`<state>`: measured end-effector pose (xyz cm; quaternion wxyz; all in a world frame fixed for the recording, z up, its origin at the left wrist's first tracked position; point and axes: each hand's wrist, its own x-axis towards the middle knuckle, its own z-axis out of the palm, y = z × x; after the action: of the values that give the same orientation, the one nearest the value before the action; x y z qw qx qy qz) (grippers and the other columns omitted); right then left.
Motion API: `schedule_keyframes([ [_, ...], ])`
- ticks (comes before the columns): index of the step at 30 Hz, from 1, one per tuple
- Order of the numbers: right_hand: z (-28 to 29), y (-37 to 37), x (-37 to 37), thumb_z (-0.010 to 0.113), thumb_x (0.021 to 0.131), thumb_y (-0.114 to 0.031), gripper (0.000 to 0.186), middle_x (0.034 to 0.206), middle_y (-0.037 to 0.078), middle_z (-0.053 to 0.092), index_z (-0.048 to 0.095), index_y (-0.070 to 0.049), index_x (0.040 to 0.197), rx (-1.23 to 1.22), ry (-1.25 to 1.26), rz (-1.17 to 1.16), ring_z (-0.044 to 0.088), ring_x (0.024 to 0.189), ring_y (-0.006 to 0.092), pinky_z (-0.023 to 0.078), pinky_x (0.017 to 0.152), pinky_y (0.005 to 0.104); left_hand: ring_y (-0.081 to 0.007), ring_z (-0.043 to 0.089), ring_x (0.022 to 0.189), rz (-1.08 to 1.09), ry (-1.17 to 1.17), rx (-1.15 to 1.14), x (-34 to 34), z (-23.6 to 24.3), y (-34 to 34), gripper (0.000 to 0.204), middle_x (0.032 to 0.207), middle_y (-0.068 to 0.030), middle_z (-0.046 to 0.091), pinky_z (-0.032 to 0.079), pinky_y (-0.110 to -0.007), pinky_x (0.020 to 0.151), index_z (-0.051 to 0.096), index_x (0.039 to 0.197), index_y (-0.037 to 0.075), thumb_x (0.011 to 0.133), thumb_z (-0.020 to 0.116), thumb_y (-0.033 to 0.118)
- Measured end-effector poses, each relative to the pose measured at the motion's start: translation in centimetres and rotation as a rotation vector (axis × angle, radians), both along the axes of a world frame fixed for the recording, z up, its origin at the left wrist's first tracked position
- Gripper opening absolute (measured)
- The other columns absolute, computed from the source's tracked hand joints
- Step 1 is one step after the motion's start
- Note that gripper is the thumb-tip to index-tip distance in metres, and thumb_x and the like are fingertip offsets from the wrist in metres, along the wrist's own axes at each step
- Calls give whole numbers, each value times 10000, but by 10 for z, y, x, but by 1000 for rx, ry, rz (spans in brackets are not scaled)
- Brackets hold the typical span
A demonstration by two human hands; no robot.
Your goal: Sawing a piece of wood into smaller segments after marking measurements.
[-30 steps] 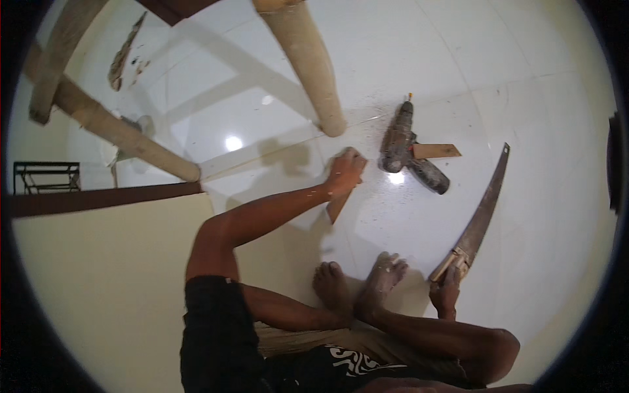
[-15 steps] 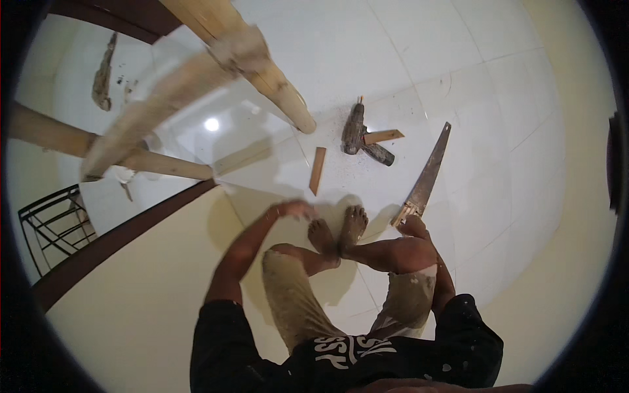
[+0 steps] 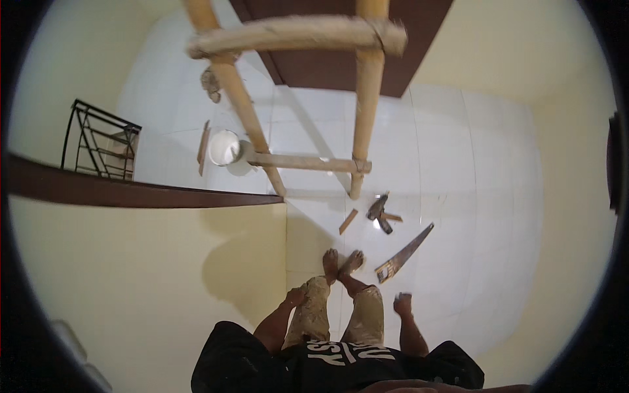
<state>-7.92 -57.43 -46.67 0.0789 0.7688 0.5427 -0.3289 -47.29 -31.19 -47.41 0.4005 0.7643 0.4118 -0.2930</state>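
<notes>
My left hand point(image 3: 296, 295) rests open against my left trouser leg. My right hand point(image 3: 403, 303) hangs beside the other leg, fingers curled round something small and pale that I cannot make out. Beyond it the handsaw point(image 3: 409, 251) lies on the tiles, wooden handle toward me. Above my bare feet, a short wooden strip point(image 3: 348, 221) lies left of a dark power drill point(image 3: 377, 209), which has another wood piece point(image 3: 392, 216) by its grip. A bamboo ladder point(image 3: 363, 118) with lashed crosspieces stands over the floor beyond them.
A brown-edged pale half wall point(image 3: 131, 262) borders the left, with a black metal railing point(image 3: 98, 137) past it. A white bucket point(image 3: 223, 147) and wood scraps point(image 3: 203, 147) are behind the ladder's left side. A dark brown panel point(image 3: 406, 39) is behind its top, pale wall point(image 3: 563, 196) at right.
The view has risen and widened as my body straightened. My left hand let go of the wooden strip and moved to my leg. My right hand released the saw, which lies on the floor.
</notes>
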Motion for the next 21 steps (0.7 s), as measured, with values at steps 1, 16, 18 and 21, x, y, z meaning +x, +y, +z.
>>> schedule_keyframes([
  [1, 16, -12, -19, 602, 679, -180, 757, 1085, 304, 533, 312, 140, 1300, -14, -4, -518, 507, 1002, 448, 320, 975, 504, -299, 623, 884, 15, -27, 23, 9, 17, 9, 596, 918, -156, 655, 490, -423, 799, 637, 1011, 4, 924, 375, 532],
  [16, 110, 73, 140, 573, 777, -235, 453, 761, 246, 612, 536, 40, 1135, -127, -81, -532, 585, 720, 435, 480, 669, 496, -276, 647, 873, 492, -288, 313, 134, 87, 155, 258, 956, -137, 671, 512, -383, 792, 673, 934, 75, 740, 656, 245],
  [18, 108, 85, 159, 586, 763, -251, 464, 795, 258, 614, 548, 48, 1116, 48, -164, -627, 590, 753, 430, 476, 722, 482, -263, 660, 798, 787, -312, 160, 163, 92, 174, 209, 854, -108, 689, 528, -368, 734, 692, 880, 89, 674, 659, 110],
  [21, 85, 101, 230, 630, 727, -307, 546, 1007, 239, 622, 559, 21, 1157, -157, -12, -615, 610, 947, 359, 470, 875, 415, -274, 657, 712, 650, -341, 604, 202, 83, 187, 182, 772, -97, 685, 532, -357, 680, 703, 795, 114, 633, 632, 73],
])
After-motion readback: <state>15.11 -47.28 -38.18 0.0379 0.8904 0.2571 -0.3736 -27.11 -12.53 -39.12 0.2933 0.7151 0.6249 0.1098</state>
